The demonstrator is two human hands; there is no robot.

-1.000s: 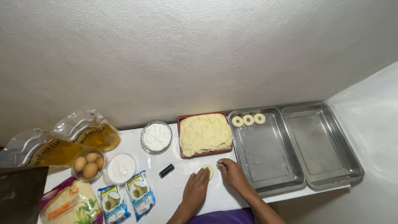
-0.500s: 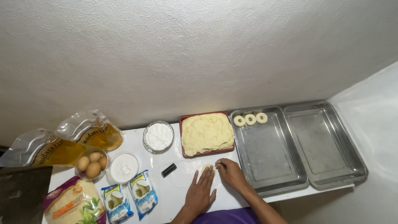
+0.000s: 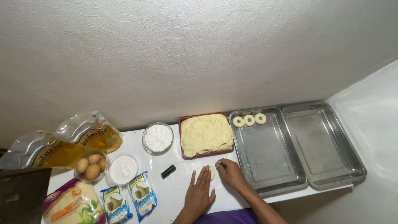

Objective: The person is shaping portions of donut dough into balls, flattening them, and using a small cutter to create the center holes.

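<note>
Lying between left hand (image 3: pixel 200 191) and right hand (image 3: pixel 232 174): dough piece (image 3: pixel 212 171).

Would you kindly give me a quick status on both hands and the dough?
Left hand flat, open beside dough piece. Right hand pinching at its edge. Three dough rings in near tray. Black object left, clear.

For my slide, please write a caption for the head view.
Both hands, left hand and right hand, press a dough piece beside the red dough tray.
</note>
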